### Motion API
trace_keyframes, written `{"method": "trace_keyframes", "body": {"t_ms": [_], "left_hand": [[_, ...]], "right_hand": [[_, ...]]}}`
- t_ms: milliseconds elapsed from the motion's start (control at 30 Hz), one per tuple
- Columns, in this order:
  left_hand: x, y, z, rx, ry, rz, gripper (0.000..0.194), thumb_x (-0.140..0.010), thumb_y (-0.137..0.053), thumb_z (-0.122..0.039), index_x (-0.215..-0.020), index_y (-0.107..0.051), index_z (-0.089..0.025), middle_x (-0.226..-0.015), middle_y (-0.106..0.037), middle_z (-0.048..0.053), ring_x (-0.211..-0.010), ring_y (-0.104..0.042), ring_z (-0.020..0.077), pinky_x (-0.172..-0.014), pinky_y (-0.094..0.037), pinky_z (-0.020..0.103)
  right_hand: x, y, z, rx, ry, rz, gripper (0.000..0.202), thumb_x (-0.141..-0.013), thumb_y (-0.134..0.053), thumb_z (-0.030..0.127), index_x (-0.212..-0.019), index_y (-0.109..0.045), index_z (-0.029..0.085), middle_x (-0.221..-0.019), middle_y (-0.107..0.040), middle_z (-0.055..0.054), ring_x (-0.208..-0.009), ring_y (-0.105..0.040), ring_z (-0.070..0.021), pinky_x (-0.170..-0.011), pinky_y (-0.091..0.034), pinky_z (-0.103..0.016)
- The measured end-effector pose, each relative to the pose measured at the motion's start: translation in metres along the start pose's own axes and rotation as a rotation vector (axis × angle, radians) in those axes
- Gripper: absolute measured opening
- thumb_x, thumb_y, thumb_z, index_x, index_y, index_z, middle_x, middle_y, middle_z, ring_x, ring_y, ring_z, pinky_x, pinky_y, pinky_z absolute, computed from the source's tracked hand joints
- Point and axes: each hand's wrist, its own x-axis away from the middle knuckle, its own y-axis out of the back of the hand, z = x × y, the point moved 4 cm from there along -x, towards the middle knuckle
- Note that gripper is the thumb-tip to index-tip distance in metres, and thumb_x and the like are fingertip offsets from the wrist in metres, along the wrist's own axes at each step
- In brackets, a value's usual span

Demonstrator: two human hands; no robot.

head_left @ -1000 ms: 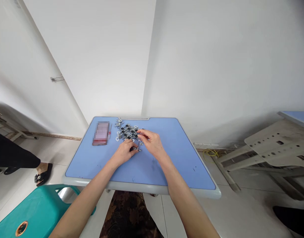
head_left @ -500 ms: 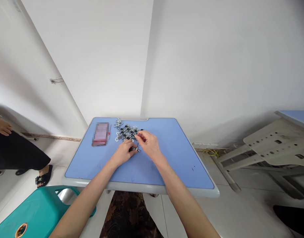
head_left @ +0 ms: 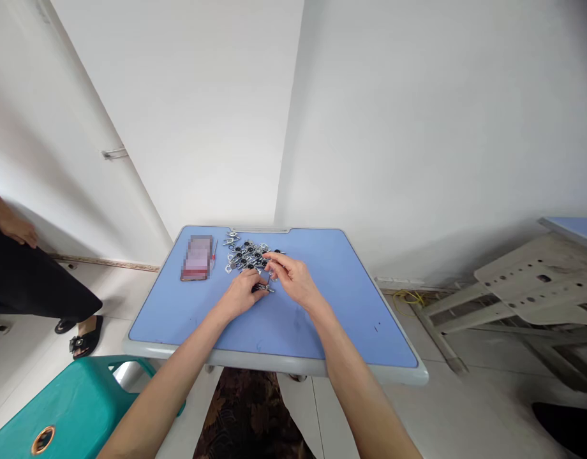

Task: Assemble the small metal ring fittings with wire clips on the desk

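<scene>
My left hand (head_left: 240, 292) rests on the blue table with thumb and fingers closed on a small metal fitting (head_left: 269, 289). Part of the fitting is hidden under the fingers. A thin upright rod (head_left: 268, 279) stands against it. My right hand (head_left: 293, 278) is bent over this spot, thumb and fingertips curled around the rod's upper part; the grip itself is partly hidden. Just beyond both hands lies a pile of small silver metal fittings with black round parts (head_left: 248, 254).
On the blue table (head_left: 360, 306), a blurred-out flat phone-like object (head_left: 196, 258) lies at left beside a thin red-and-clear tool (head_left: 214, 250). A teal stool (head_left: 78, 401) stands at lower left. Another person's hand (head_left: 18, 229) shows at far left. A second desk (head_left: 527, 277) is at right.
My right fingers have loosened and shifted a little around the rod, with the index finger lifted outward. My left hand keeps its hold. The view has shifted slightly.
</scene>
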Motion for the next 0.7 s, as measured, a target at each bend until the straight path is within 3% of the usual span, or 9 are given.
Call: {"method": "trace_keyframes", "body": {"t_ms": [133, 433, 600, 700], "left_hand": [[0.0, 0.0, -0.001, -0.007, -0.002, 0.003, 0.006, -0.079, -0.062, -0.02, -0.084, -0.064, -0.017, -0.083, -0.058, 0.004, -0.083, -0.054, 0.0189, -0.072, -0.043, 0.029], [0.001, -0.001, -0.001, -0.01, 0.002, -0.006, 0.006, -0.079, -0.062, -0.021, -0.083, -0.064, -0.017, -0.082, -0.058, 0.003, -0.082, -0.054, 0.0187, -0.072, -0.043, 0.029], [0.001, -0.001, 0.0, -0.007, 0.004, -0.005, 0.007, -0.079, -0.063, -0.021, -0.084, -0.064, -0.017, -0.083, -0.058, 0.004, -0.082, -0.054, 0.0187, -0.073, -0.043, 0.029], [0.001, -0.002, 0.002, 0.009, -0.002, 0.003, 0.007, -0.078, -0.062, -0.02, -0.084, -0.064, -0.017, -0.084, -0.058, 0.004, -0.083, -0.054, 0.0188, -0.074, -0.043, 0.029]], "right_hand": [[-0.002, 0.004, -0.001, 0.041, -0.011, -0.086, 0.025, -0.087, -0.042, 0.019, -0.098, -0.065, 0.02, -0.077, -0.067, -0.002, -0.063, -0.062, -0.0135, -0.062, -0.05, -0.025], [0.0, -0.001, 0.011, 0.294, 0.117, -0.178, 0.021, -0.089, -0.045, 0.024, -0.088, -0.066, 0.02, -0.075, -0.068, -0.003, -0.067, -0.061, -0.0166, -0.066, -0.046, -0.027], [0.002, -0.003, 0.009, 0.302, 0.141, -0.19, 0.02, -0.089, -0.046, 0.025, -0.093, -0.065, 0.021, -0.084, -0.069, -0.005, -0.073, -0.063, -0.0179, -0.069, -0.047, -0.029], [0.004, -0.006, 0.007, 0.198, 0.14, -0.112, 0.023, -0.089, -0.045, 0.025, -0.104, -0.063, 0.022, -0.096, -0.068, -0.006, -0.078, -0.063, -0.0172, -0.071, -0.048, -0.029]]}}
